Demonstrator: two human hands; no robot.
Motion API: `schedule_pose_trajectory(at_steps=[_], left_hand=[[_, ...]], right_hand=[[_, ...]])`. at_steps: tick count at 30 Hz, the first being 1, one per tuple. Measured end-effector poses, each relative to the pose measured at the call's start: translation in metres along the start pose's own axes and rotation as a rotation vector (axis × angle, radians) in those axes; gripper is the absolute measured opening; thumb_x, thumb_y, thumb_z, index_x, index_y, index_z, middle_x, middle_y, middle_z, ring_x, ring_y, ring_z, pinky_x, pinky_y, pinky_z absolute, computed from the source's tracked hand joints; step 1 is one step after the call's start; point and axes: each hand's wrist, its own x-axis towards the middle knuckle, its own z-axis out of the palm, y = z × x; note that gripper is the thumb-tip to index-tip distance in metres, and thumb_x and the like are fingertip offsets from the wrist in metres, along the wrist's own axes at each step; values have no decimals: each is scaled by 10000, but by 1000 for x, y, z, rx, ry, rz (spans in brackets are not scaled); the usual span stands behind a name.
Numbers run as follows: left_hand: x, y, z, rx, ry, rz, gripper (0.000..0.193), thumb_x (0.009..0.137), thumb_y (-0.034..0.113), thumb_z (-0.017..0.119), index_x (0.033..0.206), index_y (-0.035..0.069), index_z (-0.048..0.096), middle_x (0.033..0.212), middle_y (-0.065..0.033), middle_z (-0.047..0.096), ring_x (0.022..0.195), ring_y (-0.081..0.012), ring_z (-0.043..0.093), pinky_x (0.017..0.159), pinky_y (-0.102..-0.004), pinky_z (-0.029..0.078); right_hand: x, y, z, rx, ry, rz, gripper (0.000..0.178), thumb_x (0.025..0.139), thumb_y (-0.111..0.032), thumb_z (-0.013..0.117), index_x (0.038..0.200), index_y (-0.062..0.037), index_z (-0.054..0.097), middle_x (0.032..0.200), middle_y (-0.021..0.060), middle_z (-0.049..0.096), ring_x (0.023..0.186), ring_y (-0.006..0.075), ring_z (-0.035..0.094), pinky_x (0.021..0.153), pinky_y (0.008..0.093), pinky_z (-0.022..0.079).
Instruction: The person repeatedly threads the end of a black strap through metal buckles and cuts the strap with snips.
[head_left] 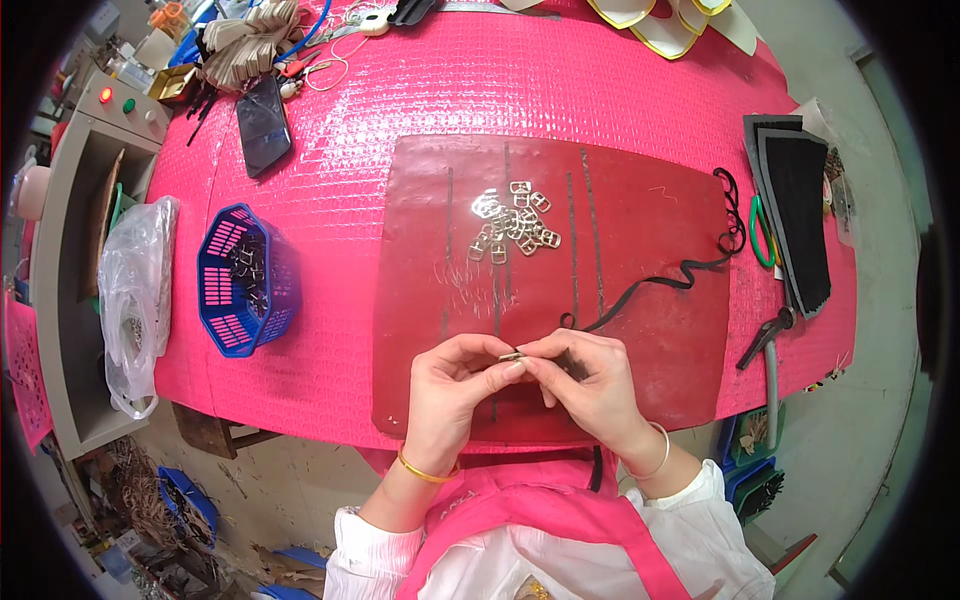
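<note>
Pinched between fingertips above the near part of the red mat (660,235): a small metal piece (511,356), mostly hidden, too small to make out in exact shape. Held from one side by the thumb and forefinger of the left grip (442,382), from the other by the right grip (597,378), both closed to almost no gap. Also visible under the right fingers, a dark strip (574,366); cannot tell whether joined to the black strap (632,292).

Probably light, hard and rather slippery, unlikely to break; best taken by the outer edges with fingertips only. As for the strap, apparently thin and limp, better taken close to an end than mid-length.

Just beyond, on the mat, a loose heap of metal buckles (519,224), some overlapping. To the right, the strap, winding from near the right grip past the mat's edge.

Farther out on the pink counter (335,215): at left, a blue basket (222,282) with small black pieces (248,268) inside; at right, green-handled scissors (757,228) beside dark foam sheets (792,215); at far left, a phone (263,127).
</note>
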Motion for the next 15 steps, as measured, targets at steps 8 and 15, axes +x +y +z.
schedule_pose_trajectory(at_steps=[8,15], left_hand=[[1,15,-12,70,-59,-10,85,727,-43,631,811,-48,623,861,-125,626,791,-163,599,710,-262,496],[-1,21,-1,244,-111,79,86,737,-73,606,815,-46,633,866,-126,620,800,-150,588,710,-250,495]], right_hand=[[8,-10,-22,159,-122,263,109,817,-33,555,906,-4,610,748,62,645,439,21,442,388,182,348],[15,-16,-24,-4,-215,317,93,793,-75,612,827,11,605,640,1,582,448,5,421,382,180,320]])
